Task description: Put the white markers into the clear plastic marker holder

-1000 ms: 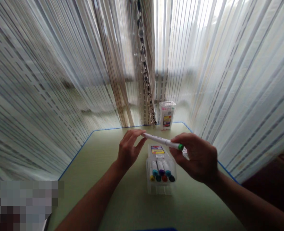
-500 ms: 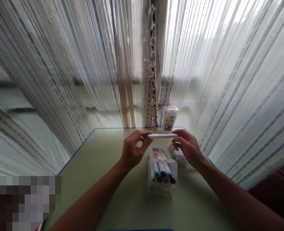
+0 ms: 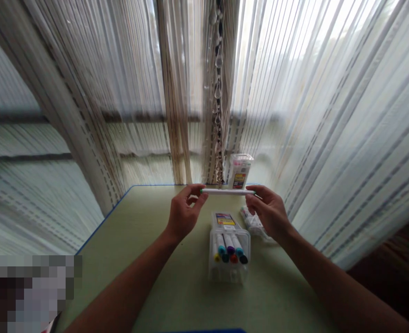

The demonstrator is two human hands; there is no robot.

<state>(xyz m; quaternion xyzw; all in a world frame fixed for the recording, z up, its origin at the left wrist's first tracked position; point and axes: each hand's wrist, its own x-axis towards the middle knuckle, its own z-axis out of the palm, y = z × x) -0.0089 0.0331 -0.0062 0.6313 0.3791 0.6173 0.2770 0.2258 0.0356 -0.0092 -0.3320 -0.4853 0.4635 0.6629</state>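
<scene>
A white marker (image 3: 227, 191) with green ends is held level above the table, stretched between my two hands. My left hand (image 3: 186, 210) pinches its left end between thumb and fingers. At the other end, the thumb and fingers of my right hand (image 3: 266, 206) close on it. Below the marker lies a clear plastic case (image 3: 247, 240), its open end toward me. Several markers (image 3: 229, 249) with yellow, teal, purple, orange and dark caps fill it, and a coloured label (image 3: 225, 218) shows on its far part.
Another clear case (image 3: 241, 171) of markers stands upright at the table's far edge. A clear packet (image 3: 254, 223) of pens lies partly behind my right hand. Striped sheer curtains (image 3: 138, 92) and a beaded string (image 3: 218, 92) hang behind the green table (image 3: 149, 203).
The marker is a little higher and its right end now shows green by my right fingers. My left hand has shifted slightly left. The whole view has shifted a little.
</scene>
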